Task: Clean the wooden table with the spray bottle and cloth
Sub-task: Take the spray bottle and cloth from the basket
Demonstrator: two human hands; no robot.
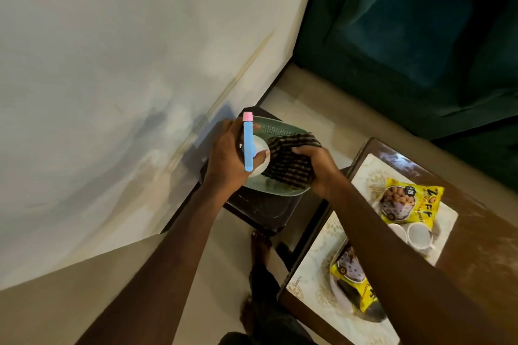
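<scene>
Your right forearm (406, 260) passes closest to the lens, crossing the wooden desk (476, 221). The desk carries pale placemats (367, 176), yellow snack packets (412, 199) and white cups (417, 234), and you will probably have to shift those before you wipe.

Past the desk's corner, your right hand (319, 168) has its fingers curled over the dark striped cloth (288, 159), bunching it. The cloth looks soft and limp, so a fistful grip suits it now and it should flatten under your palm later.

Your left hand (229, 154) wraps its fingers round the spray bottle (248, 145), thumb on the white body, blue head and pink cap pointing away from you. It is likely light plastic and may be slick if wet. Hold it at the neck, under the head, so one finger can reach the trigger.

Both things are over a green tray (280, 131) on a dark stool (260, 210). I cannot tell whether they rest on the tray or are lifted off it.
</scene>
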